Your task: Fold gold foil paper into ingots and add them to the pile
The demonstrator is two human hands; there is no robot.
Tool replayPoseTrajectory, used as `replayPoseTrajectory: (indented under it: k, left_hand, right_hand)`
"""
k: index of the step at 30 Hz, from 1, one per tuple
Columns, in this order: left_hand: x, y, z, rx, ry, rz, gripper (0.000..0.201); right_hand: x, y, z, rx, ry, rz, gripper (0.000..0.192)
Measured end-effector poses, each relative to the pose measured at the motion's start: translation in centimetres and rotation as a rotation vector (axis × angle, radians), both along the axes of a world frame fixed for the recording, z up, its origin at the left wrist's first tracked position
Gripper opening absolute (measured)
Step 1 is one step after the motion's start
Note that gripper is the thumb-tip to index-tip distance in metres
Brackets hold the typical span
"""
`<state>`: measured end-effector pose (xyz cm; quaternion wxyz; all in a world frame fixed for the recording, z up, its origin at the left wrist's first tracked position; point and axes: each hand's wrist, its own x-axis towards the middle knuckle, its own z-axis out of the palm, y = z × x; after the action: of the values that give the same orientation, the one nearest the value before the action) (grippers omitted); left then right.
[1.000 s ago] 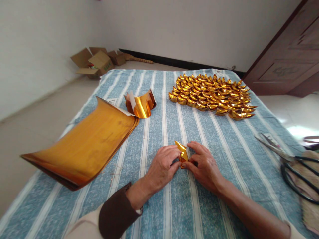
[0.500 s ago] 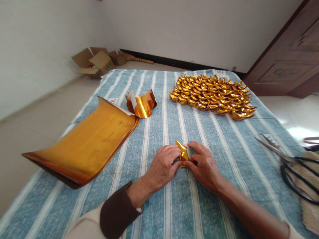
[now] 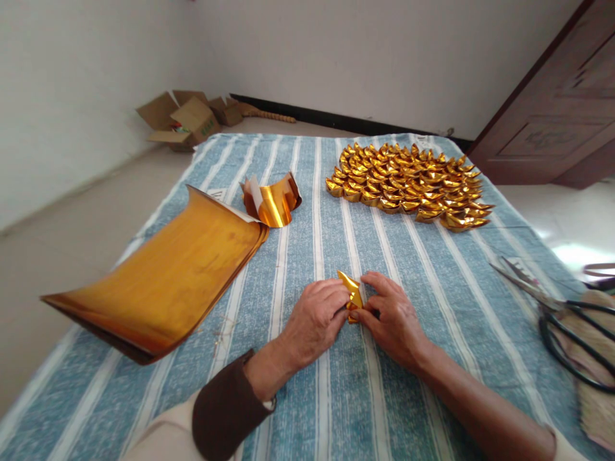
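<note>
Gold foil piece (image 3: 354, 297) pinched between left hand (image 3: 314, 323) and right hand (image 3: 394, 320), both grasping it, above striped cloth (image 3: 336, 397)

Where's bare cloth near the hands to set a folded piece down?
Bare striped cloth lies between the hands and the heap of folded gold pieces; more between the stack of gold sheets and the left hand. It is crowded at the right edge, by the scissors. Both hands, the right hand included, pinch the small gold piece.
</note>
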<state>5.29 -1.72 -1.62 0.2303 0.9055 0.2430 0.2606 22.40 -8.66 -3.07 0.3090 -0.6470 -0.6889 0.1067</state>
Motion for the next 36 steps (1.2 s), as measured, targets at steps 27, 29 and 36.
replayPoseTrajectory:
  k: [27,29,36]
  left_hand:
    - [0.1,-0.1,0.2,0.107,0.034,-0.045,0.015]
    - [0.1,-0.1,0.2,0.109,0.021,-0.044,0.014]
    - [0.1,-0.2,0.2,0.117,0.002,-0.048,0.016]
  right_hand:
    - [-0.2,-0.6,-0.4,0.261,-0.143,0.104,0.016]
    - [-0.3,-0.8,-0.3,0.259,-0.204,0.146,0.017]
    - [-0.5,-1.2,-0.1,0.213,-0.211,0.11,0.017]
